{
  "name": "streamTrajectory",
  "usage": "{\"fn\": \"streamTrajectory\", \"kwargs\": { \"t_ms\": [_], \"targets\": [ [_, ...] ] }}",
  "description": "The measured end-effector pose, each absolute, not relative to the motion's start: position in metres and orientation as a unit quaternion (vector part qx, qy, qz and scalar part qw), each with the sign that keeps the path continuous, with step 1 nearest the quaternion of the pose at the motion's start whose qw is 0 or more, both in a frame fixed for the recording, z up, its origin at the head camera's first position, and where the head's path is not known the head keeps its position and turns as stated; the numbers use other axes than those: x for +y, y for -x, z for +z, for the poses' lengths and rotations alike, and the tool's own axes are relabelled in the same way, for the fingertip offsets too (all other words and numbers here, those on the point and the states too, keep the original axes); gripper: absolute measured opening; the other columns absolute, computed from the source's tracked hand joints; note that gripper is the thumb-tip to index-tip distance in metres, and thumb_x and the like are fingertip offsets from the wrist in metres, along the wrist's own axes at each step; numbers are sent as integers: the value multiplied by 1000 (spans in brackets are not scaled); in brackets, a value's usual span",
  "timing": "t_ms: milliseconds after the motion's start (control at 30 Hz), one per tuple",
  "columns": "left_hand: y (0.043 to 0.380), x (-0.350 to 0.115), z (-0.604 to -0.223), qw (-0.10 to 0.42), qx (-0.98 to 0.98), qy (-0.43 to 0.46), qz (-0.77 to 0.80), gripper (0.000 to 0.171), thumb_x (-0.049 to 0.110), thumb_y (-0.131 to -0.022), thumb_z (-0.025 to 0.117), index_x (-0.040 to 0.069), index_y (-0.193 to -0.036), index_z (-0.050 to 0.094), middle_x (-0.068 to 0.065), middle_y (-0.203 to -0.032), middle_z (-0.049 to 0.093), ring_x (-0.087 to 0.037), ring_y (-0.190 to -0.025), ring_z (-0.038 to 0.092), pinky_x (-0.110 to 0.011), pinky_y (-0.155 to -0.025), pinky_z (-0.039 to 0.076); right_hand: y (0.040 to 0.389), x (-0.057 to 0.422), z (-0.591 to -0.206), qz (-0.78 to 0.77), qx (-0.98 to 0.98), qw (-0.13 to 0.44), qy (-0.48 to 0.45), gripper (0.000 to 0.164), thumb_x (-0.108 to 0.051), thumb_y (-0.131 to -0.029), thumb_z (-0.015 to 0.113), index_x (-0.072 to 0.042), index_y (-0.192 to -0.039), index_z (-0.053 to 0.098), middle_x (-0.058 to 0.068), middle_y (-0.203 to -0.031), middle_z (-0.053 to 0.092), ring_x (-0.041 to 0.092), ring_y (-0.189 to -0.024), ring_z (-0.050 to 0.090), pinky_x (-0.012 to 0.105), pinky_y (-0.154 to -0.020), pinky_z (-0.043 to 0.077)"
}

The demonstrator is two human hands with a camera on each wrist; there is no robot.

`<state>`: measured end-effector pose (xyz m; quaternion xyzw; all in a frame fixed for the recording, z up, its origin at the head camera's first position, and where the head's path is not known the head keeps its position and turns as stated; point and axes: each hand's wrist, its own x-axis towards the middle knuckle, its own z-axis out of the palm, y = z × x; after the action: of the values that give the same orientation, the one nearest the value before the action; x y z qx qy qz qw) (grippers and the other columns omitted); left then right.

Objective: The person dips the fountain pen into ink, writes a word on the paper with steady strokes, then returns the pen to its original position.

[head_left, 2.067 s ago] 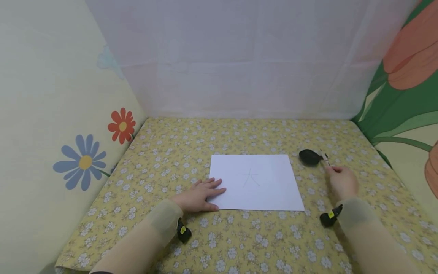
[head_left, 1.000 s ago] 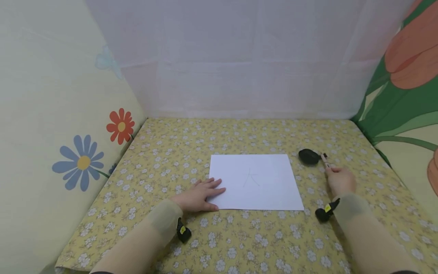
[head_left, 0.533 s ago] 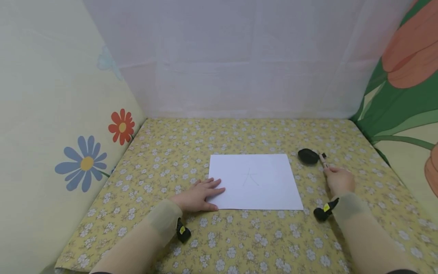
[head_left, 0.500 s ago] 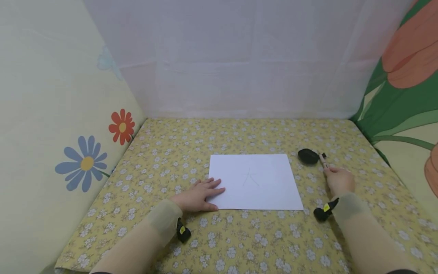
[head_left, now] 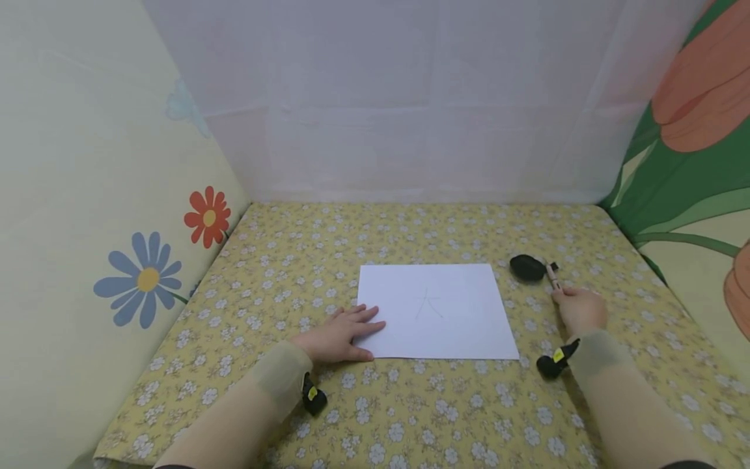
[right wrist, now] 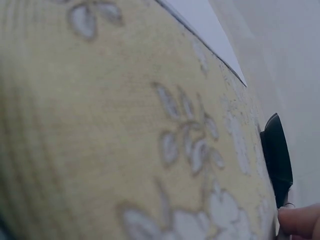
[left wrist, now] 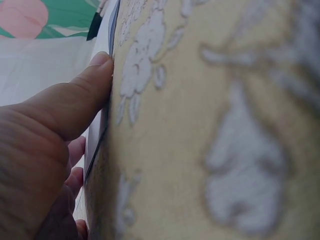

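In the head view, my left hand rests with spread fingers on the left edge of a white sheet of paper. Thin, faint strokes like the character 大 are on the sheet. My right hand, right of the paper, pinches a slim pale stick with a dark end. Its far end meets or lies beside a black oval dish-like piece; whether they are joined I cannot tell. In the right wrist view, the black piece appears edge-on beside my fingertips. My left thumb lies along the paper's edge.
A yellow floral cloth covers the table. A pale hanging sheet stands behind it, with flower-printed panels on both sides. Each wrist bears a small black camera.
My right hand has shifted slightly left with the pale stick, whose end now sits closer to the black oval piece. The left hand and the paper stay in place.
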<state>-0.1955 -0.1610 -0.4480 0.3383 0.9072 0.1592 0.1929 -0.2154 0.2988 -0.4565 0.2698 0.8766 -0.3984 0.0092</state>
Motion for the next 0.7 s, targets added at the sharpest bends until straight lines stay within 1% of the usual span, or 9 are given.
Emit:
{"fn": "streamTrajectory", "kwargs": {
  "t_ms": [233, 367, 600, 700],
  "targets": [
    [195, -161, -447, 192, 907, -339, 159, 67, 47, -92, 60, 23, -150, 36, -2, -160, 14, -28, -147, 7, -57, -115, 3, 215, 299, -457, -386, 884, 5, -263, 57, -39, -98, 52, 2, -137, 50, 26, -136, 50, 44, -120, 47, 53, -94, 44],
    [196, -162, -449, 191, 908, -337, 160, 67, 48, -92, 60, 24, -150, 36, -2, -160, 14, -28, -147, 7, -57, -115, 3, 216, 300, -458, -384, 886, 3, -260, 59, -41, -97, 53, 3, -136, 50, 27, -134, 51, 44, -117, 49, 52, -89, 46],
    [198, -162, -452, 189, 910, -335, 153, 67, 49, -91, 60, 28, -150, 35, 2, -160, 13, -24, -147, 5, -55, -115, 3, 217, 302, -461, -399, 875, 13, -273, 63, -43, -96, 55, 1, -141, 46, 27, -138, 48, 43, -121, 47, 51, -91, 45],
    [198, -163, -453, 189, 911, -334, 152, 68, 50, -91, 60, 28, -150, 35, 2, -160, 13, -24, -147, 6, -55, -115, 3, 217, 301, -461, -407, 870, 15, -276, 65, -44, -95, 56, 0, -142, 44, 28, -138, 47, 43, -120, 47, 50, -89, 46]
  ]
}}
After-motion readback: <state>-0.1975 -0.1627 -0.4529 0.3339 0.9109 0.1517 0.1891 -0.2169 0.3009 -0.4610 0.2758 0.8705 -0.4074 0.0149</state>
